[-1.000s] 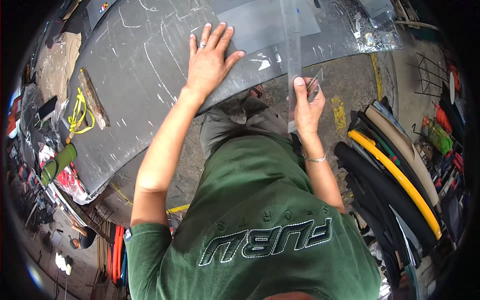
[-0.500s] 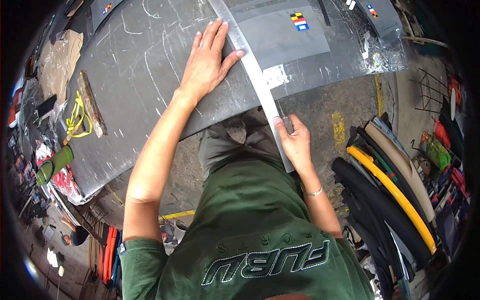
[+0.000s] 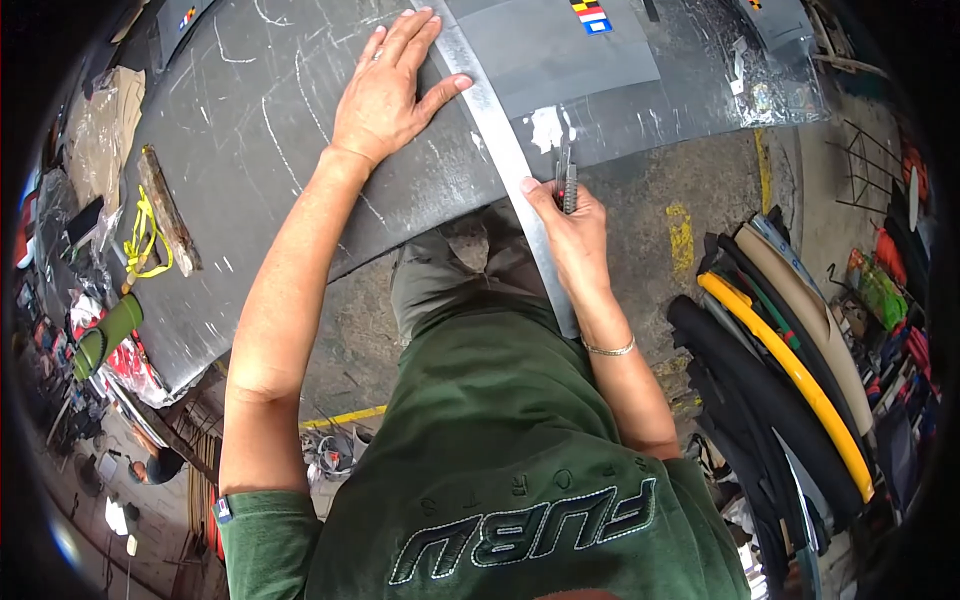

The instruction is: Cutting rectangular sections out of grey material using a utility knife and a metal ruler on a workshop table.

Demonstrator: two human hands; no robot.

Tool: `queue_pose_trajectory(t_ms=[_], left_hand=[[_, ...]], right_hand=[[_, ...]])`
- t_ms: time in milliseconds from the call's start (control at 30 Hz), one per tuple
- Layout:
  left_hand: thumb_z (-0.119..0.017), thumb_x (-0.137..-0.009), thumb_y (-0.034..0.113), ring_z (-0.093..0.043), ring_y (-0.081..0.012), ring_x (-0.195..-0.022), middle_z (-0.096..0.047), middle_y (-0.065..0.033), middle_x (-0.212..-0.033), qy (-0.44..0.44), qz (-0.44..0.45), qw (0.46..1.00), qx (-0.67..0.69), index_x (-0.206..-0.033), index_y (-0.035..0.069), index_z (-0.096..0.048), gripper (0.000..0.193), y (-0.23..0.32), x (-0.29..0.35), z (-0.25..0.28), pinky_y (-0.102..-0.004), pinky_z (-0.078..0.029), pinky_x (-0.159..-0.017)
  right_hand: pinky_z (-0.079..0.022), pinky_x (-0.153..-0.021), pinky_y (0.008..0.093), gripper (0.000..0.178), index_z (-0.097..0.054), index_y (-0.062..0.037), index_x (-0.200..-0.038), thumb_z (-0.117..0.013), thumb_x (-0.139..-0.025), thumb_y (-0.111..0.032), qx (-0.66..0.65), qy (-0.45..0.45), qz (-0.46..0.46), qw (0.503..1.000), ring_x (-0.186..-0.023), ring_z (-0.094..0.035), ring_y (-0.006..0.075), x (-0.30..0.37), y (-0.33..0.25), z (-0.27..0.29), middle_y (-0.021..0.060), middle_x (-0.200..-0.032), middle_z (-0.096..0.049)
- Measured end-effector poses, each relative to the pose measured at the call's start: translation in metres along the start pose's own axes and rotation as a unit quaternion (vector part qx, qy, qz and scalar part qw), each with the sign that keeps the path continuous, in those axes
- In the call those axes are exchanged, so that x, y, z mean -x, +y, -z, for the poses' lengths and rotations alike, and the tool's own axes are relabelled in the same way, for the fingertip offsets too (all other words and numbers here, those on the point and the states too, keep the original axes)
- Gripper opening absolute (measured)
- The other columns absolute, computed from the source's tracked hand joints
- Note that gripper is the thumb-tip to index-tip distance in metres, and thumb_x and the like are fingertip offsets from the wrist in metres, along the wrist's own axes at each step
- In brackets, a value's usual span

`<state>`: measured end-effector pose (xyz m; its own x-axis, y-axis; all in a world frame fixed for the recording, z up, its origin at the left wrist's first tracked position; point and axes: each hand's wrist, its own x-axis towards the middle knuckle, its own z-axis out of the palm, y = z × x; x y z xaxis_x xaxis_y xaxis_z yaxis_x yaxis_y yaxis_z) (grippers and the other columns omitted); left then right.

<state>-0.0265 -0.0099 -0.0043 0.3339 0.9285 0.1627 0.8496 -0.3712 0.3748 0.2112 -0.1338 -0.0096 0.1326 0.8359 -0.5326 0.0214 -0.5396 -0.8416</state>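
Observation:
A long metal straightedge (image 3: 497, 135) runs slantwise across the dark worktable (image 3: 250, 225) and sticks out past its near edge toward my body. My left hand (image 3: 385, 105) lies flat and spread on the tabletop, fingertips and thumb touching the left side of the straightedge. My right hand (image 3: 577, 243) is closed around a utility knife (image 3: 570, 188), whose tip points away from me, near the table's edge. The right thumb rests at the straightedge. Right of the straightedge lies a grey sheet (image 3: 550, 70) with a small coloured flag patch (image 3: 592, 18).
A piece of wood (image 3: 172, 210) and a yellow cord (image 3: 147, 240) lie at the table's left, beside crumpled plastic and brown paper (image 3: 105, 125). Rolls of material, one of them yellow (image 3: 790, 385), stand at the right. Another person (image 3: 158, 465) is at the far lower left.
My right hand has moved up and slightly left with the knife, closer to the grey sheet. The view has shifted; my left hand stays flat by the straightedge.

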Motion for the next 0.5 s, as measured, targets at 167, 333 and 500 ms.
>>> queue_pose_trajectory(t_ms=[167, 333, 500], left_hand=[[-0.073, -0.091, 0.039, -0.040, -0.0410, -0.146, -0.046, -0.0271, -0.151, 0.102, -0.091, 0.978, 0.158, -0.149, -0.004, -0.044, 0.078, -0.006, -0.001, -0.011, -0.0514, -0.027, -0.124], [-0.073, -0.091, 0.038, -0.040, -0.0411, -0.146, -0.045, -0.0270, -0.152, -0.011, 0.018, 1.000, 0.016, -0.150, -0.004, -0.043, 0.078, 0.003, 0.001, 0.004, -0.0509, -0.027, -0.124], [-0.073, -0.090, 0.038, -0.040, -0.0408, -0.146, -0.045, -0.0265, -0.153, -0.014, 0.022, 1.000, 0.011, -0.150, -0.003, -0.043, 0.079, 0.003, 0.002, 0.005, -0.0509, -0.028, -0.124]], right_hand=[[-0.036, -0.056, 0.0218, 0.027, -0.064, -0.0057, -0.077, -0.082, -0.091, -0.019, -0.011, 0.003, 0.003, 1.000, -0.063, -0.043, 0.0017, -0.003, 0.007, -0.003, -0.0087, -0.069, -0.054], [-0.038, -0.055, 0.0229, 0.030, -0.061, -0.0048, -0.074, -0.082, -0.091, -0.020, -0.002, 0.003, -0.011, 1.000, -0.062, -0.044, 0.0024, -0.003, 0.001, -0.004, -0.0079, -0.067, -0.053], [-0.032, -0.055, 0.0231, 0.030, -0.065, -0.0064, -0.072, -0.084, -0.090, -0.022, -0.006, 0.014, -0.008, 1.000, -0.061, -0.038, 0.0016, -0.004, 0.003, -0.005, -0.0101, -0.065, -0.049]])
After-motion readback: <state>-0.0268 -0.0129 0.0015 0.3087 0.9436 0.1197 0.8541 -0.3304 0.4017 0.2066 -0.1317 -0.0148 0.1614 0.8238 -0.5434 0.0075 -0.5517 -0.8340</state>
